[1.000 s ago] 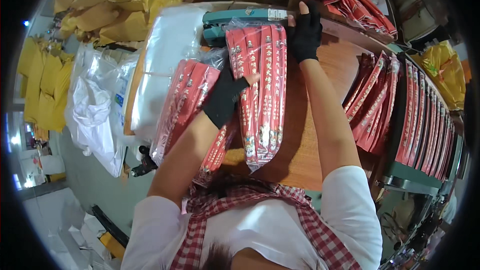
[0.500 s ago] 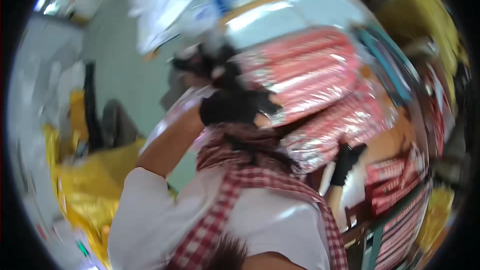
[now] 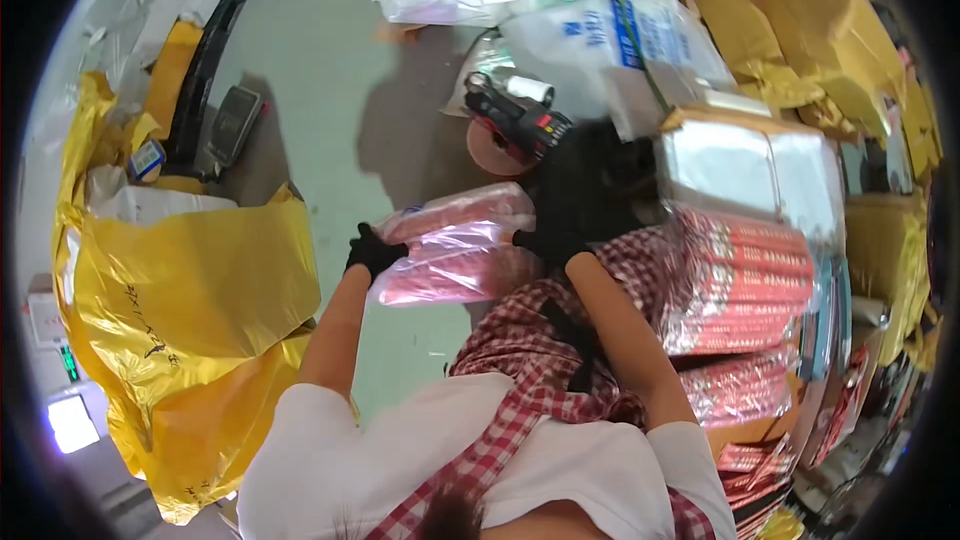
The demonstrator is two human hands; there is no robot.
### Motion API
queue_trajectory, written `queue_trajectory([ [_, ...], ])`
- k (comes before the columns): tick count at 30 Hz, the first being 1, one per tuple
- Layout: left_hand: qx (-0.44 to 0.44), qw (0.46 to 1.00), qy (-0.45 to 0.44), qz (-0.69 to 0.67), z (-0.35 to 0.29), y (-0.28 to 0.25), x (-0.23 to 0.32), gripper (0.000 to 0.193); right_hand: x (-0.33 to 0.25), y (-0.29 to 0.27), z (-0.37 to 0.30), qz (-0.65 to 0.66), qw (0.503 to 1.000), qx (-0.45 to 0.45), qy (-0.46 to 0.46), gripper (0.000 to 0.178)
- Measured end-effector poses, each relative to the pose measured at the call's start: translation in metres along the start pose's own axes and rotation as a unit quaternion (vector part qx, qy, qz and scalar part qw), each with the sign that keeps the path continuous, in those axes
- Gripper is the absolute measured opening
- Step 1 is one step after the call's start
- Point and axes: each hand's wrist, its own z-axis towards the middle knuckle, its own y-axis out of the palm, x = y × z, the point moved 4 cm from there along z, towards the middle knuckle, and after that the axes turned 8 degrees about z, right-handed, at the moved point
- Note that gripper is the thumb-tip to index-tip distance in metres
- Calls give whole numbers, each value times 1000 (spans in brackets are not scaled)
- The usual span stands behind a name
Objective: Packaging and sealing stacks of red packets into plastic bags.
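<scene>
Head view: left hand and right hand fingers clenched on red packet bundle over yellow sack.

Right hand perhaps gripping the blurred red packet bundle, fingers lost behind it.

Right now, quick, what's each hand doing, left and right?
Left hand: gloved, closed on the left end of the clear-wrapped red packet bundle.
Right hand: gloved, grip on the bundle's right end.

red packets in clear bag, held level
</scene>
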Motion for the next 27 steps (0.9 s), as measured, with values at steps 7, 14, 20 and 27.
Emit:
queue_trajectory([
  [7, 100, 917, 17, -386, -33, 57, -93, 36, 48, 64, -8, 317, 948, 26, 30, 66],
  [14, 131, 811, 393, -413, 35, -18, -160, 28, -117, 19, 35, 447, 875, 38, -180, 36],
  [20, 290, 770, 165, -544, -35, -270, -133, 34, -255, -53, 66, 109, 833, 173, -514, 26],
  [27, 710, 662, 216, 106, -9, -302, -65, 37, -308, -82, 165, 43, 886, 256, -384, 55],
])
